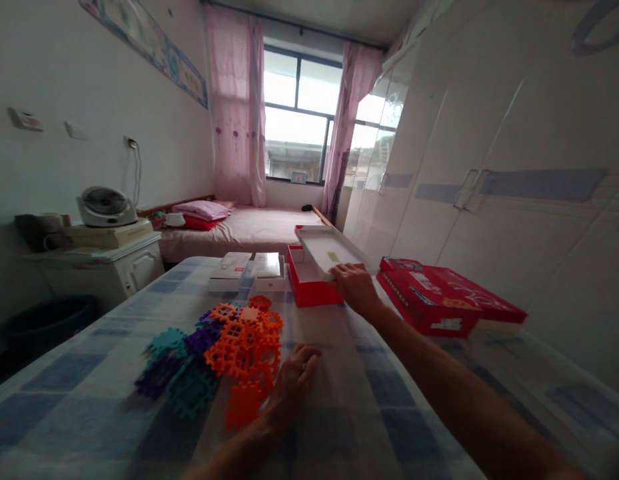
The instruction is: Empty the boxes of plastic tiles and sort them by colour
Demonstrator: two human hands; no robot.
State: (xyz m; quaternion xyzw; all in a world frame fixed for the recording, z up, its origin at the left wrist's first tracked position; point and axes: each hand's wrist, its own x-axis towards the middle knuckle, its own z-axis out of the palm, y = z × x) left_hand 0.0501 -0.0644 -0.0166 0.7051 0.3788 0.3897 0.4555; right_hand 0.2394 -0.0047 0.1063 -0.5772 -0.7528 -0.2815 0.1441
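Observation:
My right hand [356, 287] grips the near right corner of a box lid [319, 243]. The lid is tilted over an open red box [316, 293], its whitish inside facing up with a small yellow-green patch. My left hand [295, 377] rests on the tablecloth, fingers loosely extended and holding nothing I can see. Beside it lies a heap of orange interlocking plastic pieces [244, 350]. Purple pieces [204, 339] and teal pieces [192, 387] adjoin the heap on its left.
Two small white boxes, one [230, 272] left of the other [269, 270], stand behind the pieces. A larger red box [434, 293] lies to the right on the checked tablecloth [154, 427]. Beyond are a bed [264, 223], a nightstand with a fan [106, 205], and a white wardrobe [439, 133].

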